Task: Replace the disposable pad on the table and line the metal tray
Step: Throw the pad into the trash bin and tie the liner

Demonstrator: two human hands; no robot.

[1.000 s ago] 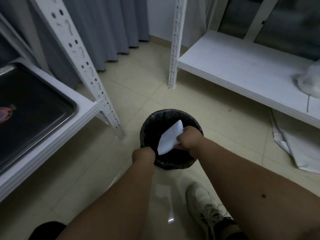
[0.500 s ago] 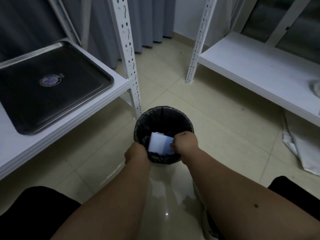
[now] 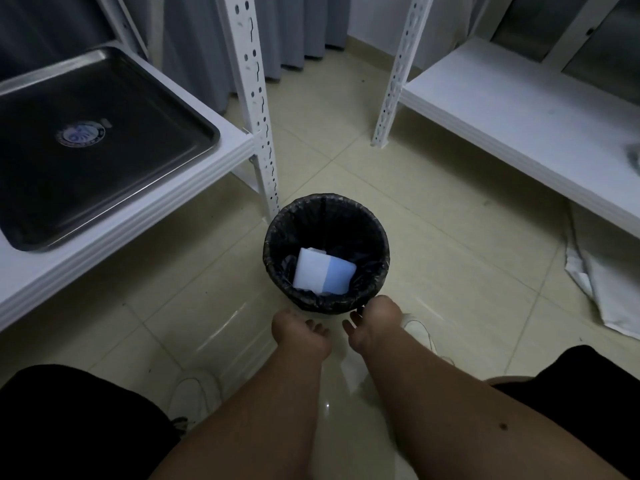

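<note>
Head view, looking down at a tiled floor between two white racks. I see both hands low in the frame, near the close rim of a black-lined bin (image 3: 325,251).

Left hand (image 3: 300,336): fingers hang loosely curled, nothing held, clear of the bin, just short of its rim. Right hand (image 3: 375,323): fingers relaxed and pointing down, nothing held; its fingertips sit right at the bin's near edge, and I cannot tell whether they touch the liner. The two hands are near each other, a small gap between them.

Folded disposable pad (image 3: 323,274) lies inside the bin, white on its left half, pale blue on its right, tilted against the liner.

Metal tray (image 3: 104,140) rests on the white shelf (image 3: 138,216) at left, unlined, a round sticker (image 3: 81,133) on its floor. A perforated upright (image 3: 256,98) stands between the tray's shelf and the bin.

Second white shelf (image 3: 519,112) at right; a crumpled white sheet (image 3: 602,282) lies on the floor beneath its edge. White shoes (image 3: 417,329) show behind the right hand and beside the left forearm.
</note>
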